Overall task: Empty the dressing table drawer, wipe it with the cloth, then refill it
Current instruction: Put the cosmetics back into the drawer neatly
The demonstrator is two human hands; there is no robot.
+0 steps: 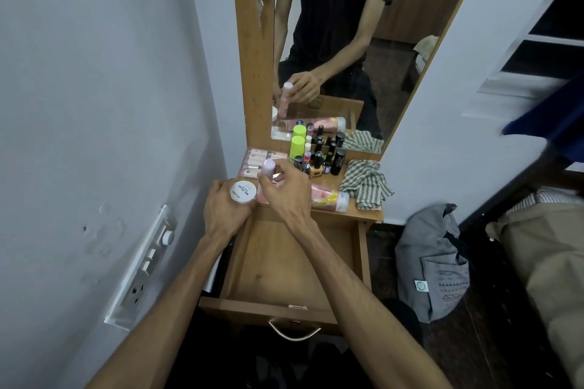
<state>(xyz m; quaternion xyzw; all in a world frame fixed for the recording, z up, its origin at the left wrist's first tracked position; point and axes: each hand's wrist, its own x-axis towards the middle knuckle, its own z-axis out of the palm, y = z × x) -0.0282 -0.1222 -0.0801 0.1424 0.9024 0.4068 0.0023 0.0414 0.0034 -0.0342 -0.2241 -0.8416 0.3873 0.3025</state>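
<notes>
Wooden drawer (290,265) gapes bare; left hand (221,208) grips the white jar (242,191), right hand (284,189) apparently pinches a pink bottle (268,169). Crowded desk (363,215): nearby bottles (319,161) could topple.

Green-and-white checked cloth (366,181), neon-green bottle caps (297,144), white jar lid (242,192), brown drawer (284,265).

Pale grey wall (94,73) at nine o'clock, switch panel (145,265) low on it; tall wood-framed mirror (347,41) at twelve; dark floor (474,350), grey bag (433,265) at four.
</notes>
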